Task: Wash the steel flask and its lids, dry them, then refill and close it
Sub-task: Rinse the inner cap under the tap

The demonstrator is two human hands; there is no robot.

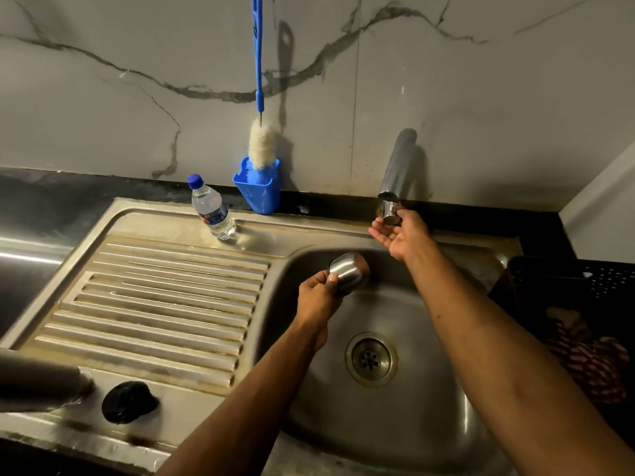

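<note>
while the left hand (318,297) curls its fingers round a steel cup lid (348,271) and holds it tilted over the sink basin (395,310), the right hand (402,235) reaches up to the tap (397,173) on the back wall, palm up and fingers loosely spread, with the thumb and fingertips touching the tap's shiny end piece (391,213); whether it truly grips that piece i cannot tell. the cup lid's rounded closed end points away from the wrist, toward the back of the basin. the drain (370,359) lies below and between the two forearms. on the ridged draining board (154,304) to the left, a small black lid (129,401) rests near the front edge, just beside a blurred grey cylinder (37,381) that enters from the left border; it could be the flask body, but blur hides its detail. a plastic water bottle (211,207) with a blue cap stands at the back rim of the sink. just right of it a blue holder (259,194) sits against the marble wall, with a long blue-handled bottle brush (259,97) standing in it. a dark perforated crate (577,283) is at the right edge.
</note>
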